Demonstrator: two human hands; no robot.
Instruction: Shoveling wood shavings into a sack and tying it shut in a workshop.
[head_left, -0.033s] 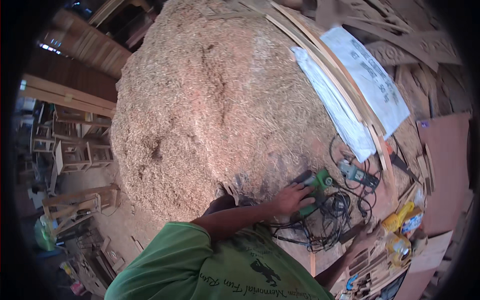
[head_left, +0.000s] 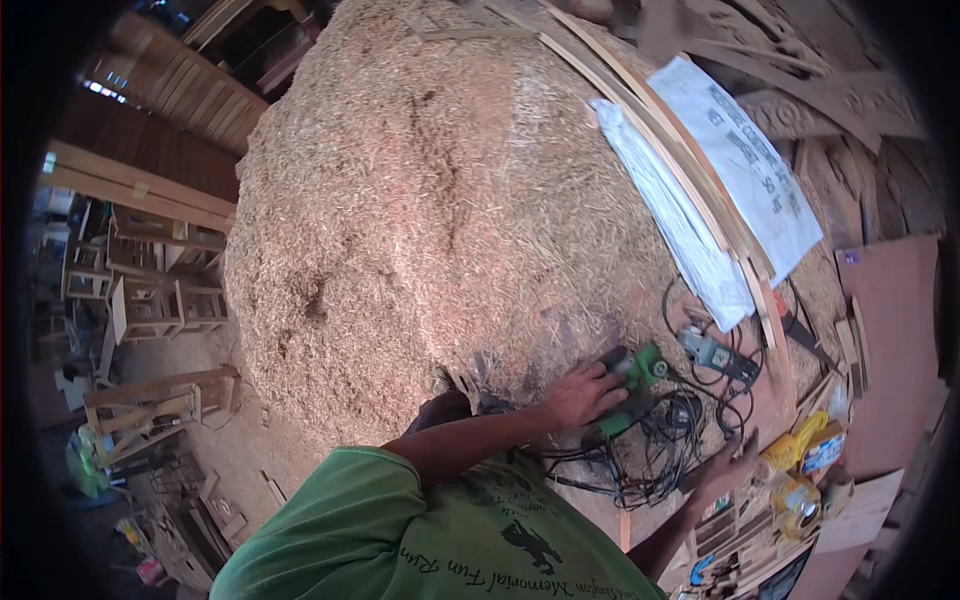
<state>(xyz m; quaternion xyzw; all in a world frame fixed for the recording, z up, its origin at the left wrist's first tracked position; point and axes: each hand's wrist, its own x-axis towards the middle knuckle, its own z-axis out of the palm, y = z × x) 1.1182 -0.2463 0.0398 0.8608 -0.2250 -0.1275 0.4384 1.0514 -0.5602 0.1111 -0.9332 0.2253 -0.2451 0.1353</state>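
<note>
My left hand lies over a green corded power tool, which looks like an electric hand planer, its fingers bent across the body. A heap of tangled black cords lies against the tool, between my two hands. On the right, my right hand reaches past the cords with its fingers apart, and nothing shows in it. Close by its fingertips are a yellow bottle and a dark block-like piece, partly hidden by the cords and hand. A grey-green angle grinder lies beyond the cords.
A large mound of wood shavings fills the middle. Long wood strips lie over white sacks at the upper right. A saw lies near the strips. Wooden frames stand at left, tools and offcuts at lower right.
My right hand has shifted slightly upward and its fingers show more spread. My left hand stays on the green tool. The whole view has shifted a little.
</note>
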